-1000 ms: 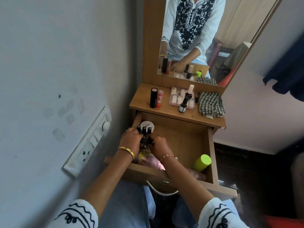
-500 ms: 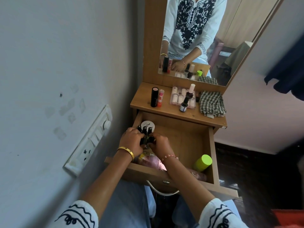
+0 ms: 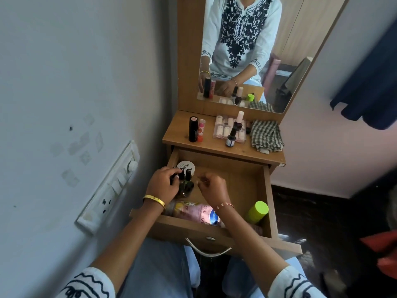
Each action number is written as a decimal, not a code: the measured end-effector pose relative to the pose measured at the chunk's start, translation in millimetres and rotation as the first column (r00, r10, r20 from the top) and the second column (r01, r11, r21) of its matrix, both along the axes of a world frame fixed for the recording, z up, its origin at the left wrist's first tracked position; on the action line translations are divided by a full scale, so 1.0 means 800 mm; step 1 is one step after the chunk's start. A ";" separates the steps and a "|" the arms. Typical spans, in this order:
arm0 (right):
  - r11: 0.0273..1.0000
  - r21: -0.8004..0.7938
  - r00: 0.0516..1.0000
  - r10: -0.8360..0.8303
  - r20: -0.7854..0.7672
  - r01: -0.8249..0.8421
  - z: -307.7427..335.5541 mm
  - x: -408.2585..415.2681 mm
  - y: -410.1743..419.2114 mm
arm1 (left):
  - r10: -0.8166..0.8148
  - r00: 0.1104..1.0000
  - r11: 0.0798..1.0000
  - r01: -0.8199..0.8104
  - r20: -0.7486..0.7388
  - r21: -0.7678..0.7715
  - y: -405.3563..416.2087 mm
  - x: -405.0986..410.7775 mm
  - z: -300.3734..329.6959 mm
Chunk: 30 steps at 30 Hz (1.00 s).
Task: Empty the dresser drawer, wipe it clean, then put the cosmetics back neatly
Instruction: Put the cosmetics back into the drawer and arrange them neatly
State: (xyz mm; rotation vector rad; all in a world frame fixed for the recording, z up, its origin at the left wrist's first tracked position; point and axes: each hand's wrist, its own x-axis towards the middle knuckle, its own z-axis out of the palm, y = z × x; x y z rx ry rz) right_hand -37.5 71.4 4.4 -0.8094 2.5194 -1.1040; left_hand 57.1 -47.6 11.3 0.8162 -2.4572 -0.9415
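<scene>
1. Two hands are down in the open drawer [image 3: 267, 190] of a small wooden dresser. The left hand [image 3: 163, 184] has its fingers curled around a cluster of small dark nail polish bottles [image 3: 185, 181] at the back-left of the drawer, so it's got a proper grip on them.
2. The right hand [image 3: 212, 186] sits just beside those bottles, a small gap between them. Its fingers are curled in loosely with the fingertips pinched together, but whether there's anything between them I honestly can't tell, too small and blurry.
3. Right behind the bottles there's a round white-lidded jar [image 3: 185, 165] tucked in the drawer's back-left corner.
4. Near the front of the drawer, a pink bottle [image 3: 193, 209] lies on its side, partly under the wrists. A bottle with a lime-green cap [image 3: 258, 209] leans at the front right.
5. Up on the dresser top [image 3: 212, 147]: a tall black tube [image 3: 193, 129] standing upright with a shorter pink tube [image 3: 200, 130] touching it on its right.
6. Middle of the top has a clear plastic case [image 3: 223, 131] with pale little things in rows, a small dark bottle [image 3: 231, 137] at its front edge, and another bottle with a pale pink cap [image 3: 238, 121] standing just behind.
7. A green checked cloth [image 3: 266, 136] is crumpled at the right end of the top, near the case.
8. The mirror [image 3: 285, 39] above reflects the person's white embroidered top and the stuff on the dresser. A white switchboard [image 3: 111, 186] is on the wall to the left.
</scene>
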 end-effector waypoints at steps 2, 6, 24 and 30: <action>1.000 -0.010 1.000 -0.001 -0.009 0.001 0.004 -0.001 0.002 | 0.004 1.000 1.000 -0.003 -0.027 0.028 0.006 -0.001 0.004; 0.997 -0.079 1.000 -0.012 0.004 0.012 0.029 -0.015 -0.001 | -0.040 0.995 0.995 0.049 -0.093 0.092 0.022 -0.018 0.016; 0.990 -0.018 0.953 -0.139 -0.269 0.140 0.101 -0.143 -0.001 | -0.096 0.982 0.932 0.145 -0.160 0.333 0.060 -0.151 0.074; 0.983 -0.082 0.965 -0.178 -0.191 0.165 0.094 -0.143 0.006 | -0.055 0.984 0.935 0.112 -0.171 0.338 0.057 -0.152 0.056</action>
